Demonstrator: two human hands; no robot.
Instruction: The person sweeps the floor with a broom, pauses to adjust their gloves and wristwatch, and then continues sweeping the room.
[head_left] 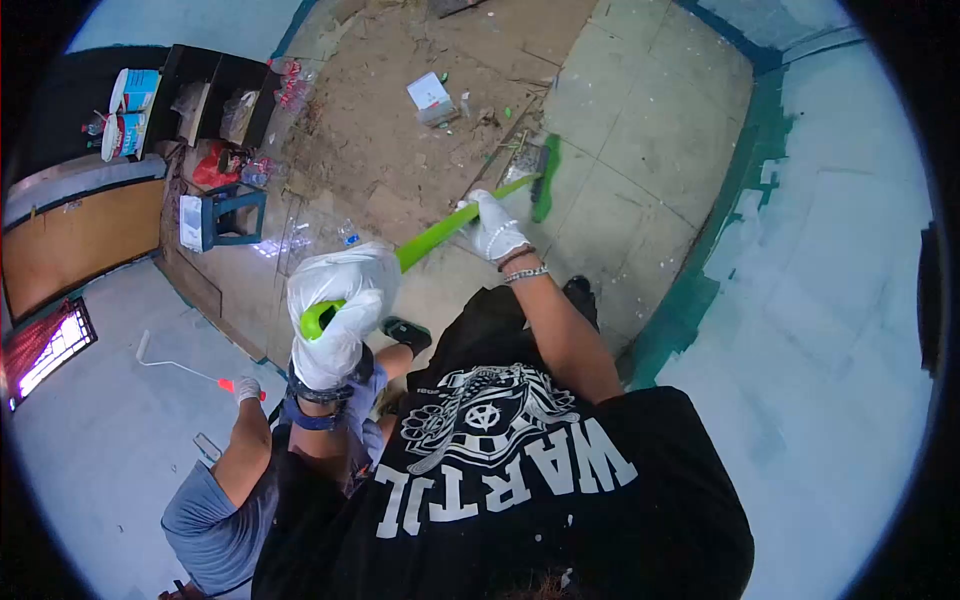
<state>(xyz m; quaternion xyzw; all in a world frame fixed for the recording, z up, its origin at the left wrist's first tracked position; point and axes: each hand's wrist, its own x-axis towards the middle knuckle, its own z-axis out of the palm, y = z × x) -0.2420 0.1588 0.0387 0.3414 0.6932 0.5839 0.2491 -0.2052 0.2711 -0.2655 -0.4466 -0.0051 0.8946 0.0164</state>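
Note:
A long-handled broom has a bright green handle (pixel 430 240) and a green bristle head (pixel 546 178) that rests on the tiled floor. My left hand (pixel 343 310), in a white glove, is wrapped round the upper end of the handle, whose hollow green tip shows. Lower down the handle, my right hand (pixel 494 227), also white-gloved, grips it nearer the head. Beside the bristles lies a small heap of debris (pixel 521 165) on the floor, next to a thin dark strip.
A co-worker (pixel 225 510) at the left holds a paint roller (pixel 143 348) against the wall. A blue stool (pixel 236 215), shelves (pixel 205 95) with paint buckets (pixel 124 136) and plastic litter stand upper left. A white box (pixel 429 92) lies on the dirty floor. A painted wall (pixel 840 300) bounds the right.

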